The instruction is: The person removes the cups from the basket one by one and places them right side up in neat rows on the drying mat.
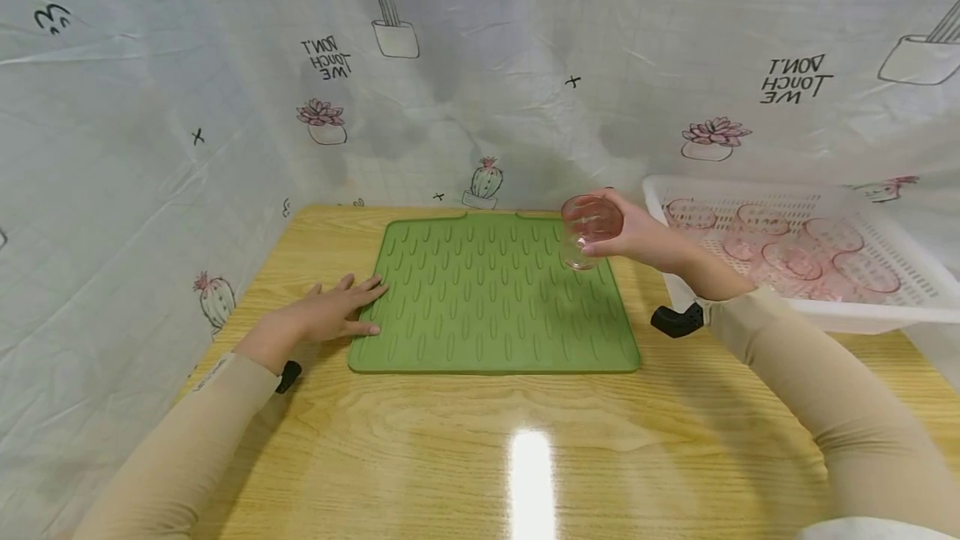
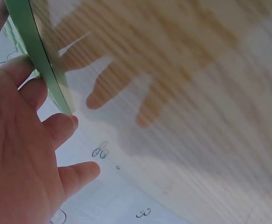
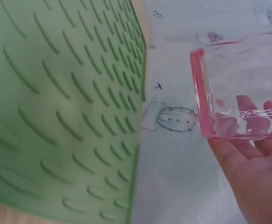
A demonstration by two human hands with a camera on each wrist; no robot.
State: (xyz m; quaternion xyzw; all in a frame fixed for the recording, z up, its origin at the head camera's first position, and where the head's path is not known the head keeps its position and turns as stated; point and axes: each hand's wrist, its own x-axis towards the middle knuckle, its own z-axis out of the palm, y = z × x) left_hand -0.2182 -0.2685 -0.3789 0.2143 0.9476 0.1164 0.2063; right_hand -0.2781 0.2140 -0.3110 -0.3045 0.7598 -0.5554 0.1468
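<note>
Wooden table (image 1: pixel 375 448), patterned curtain (image 1: pixel 480 98) behind. I log one pink-tinted glass (image 1: pixel 576 236), grasped by the right hand (image 1: pixel 647 236), raised by the far right corner of the green mat (image 1: pixel 487 307); long axis near upright, pink-banded end down. White basket (image 1: pixel 862 317), right: several pink-rimmed glasses (image 1: pixel 866 272). Left hand (image 1: pixel 322 312), fingers extended, touches the mat's left edge. Wood runs along its near edge.

We see green rectangular mat (image 1: pixel 480 298), rubbery, matt, raised oval ribs; pink-tinted cylindrical cup (image 1: pixel 579 228), clear, glossy, glass or plastic unclear; yellow-brown wood-grain counter (image 1: pixel 405 457), glossy; white perforated plastic basket (image 1: pixel 862 317); white printed sheet (image 1: pixel 487 90), creased, shiny.
</note>
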